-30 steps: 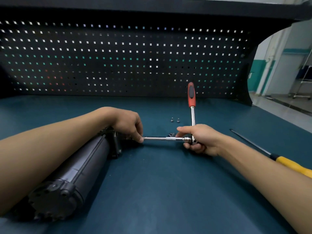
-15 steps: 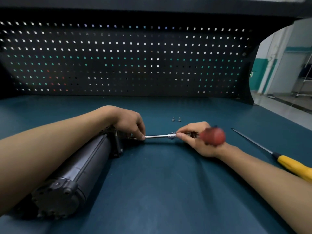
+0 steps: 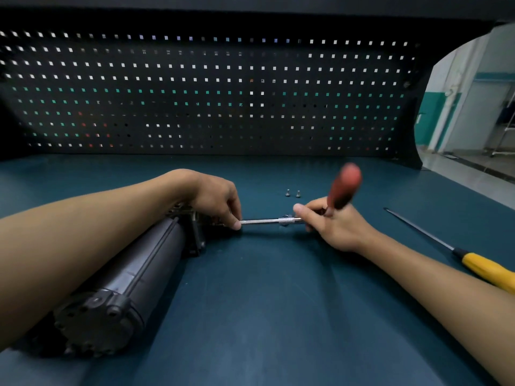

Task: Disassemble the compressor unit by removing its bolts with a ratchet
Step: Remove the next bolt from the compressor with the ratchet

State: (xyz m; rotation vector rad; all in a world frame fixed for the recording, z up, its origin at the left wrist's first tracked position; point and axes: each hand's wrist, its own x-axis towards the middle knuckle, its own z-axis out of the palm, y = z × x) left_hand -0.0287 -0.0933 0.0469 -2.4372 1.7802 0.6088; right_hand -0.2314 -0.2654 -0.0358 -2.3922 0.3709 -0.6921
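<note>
Black and ribbed, the compressor unit lies on its side on the teal bench top, partly under your left forearm, its far end toward the pegboard. Your left hand sits over that far end, fingertips pinching the silver extension bar where it meets the unit. Your right hand is curled round the ratchet at the bar's other end; its red handle sticks up (blurred). Two loose bolts lie just behind the bar, and a yellow-handled screwdriver lies well to your right.
</note>
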